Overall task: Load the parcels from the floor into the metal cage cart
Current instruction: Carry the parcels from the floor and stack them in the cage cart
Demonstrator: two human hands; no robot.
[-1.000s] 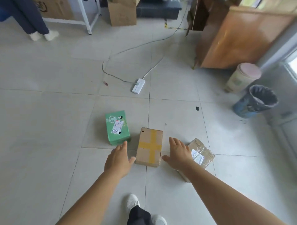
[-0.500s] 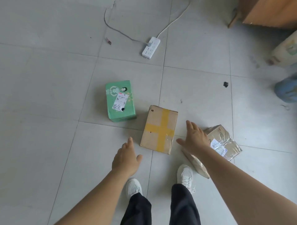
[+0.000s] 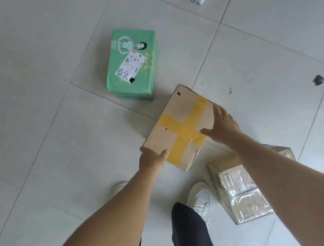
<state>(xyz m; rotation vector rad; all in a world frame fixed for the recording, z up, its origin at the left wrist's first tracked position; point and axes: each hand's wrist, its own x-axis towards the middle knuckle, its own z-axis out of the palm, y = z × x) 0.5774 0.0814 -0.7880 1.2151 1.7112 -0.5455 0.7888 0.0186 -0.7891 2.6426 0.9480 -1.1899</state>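
White object (image 3: 197, 1) cut off at top edge, perhaps power strip; right forearm hides part of taped parcel (image 3: 245, 198).

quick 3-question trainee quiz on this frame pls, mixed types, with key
1. True or false: the green box is stacked on the box with the yellow tape cross.
2. Which parcel do both hands touch? A) green box B) box with the yellow tape cross C) clear-taped parcel
3. Fill in: the clear-taped parcel lies beside the person's ___ shoe.

Key: 1 false, they lie apart on the floor. 2 B: left hand at its near corner, right hand on its right edge. 3 right.
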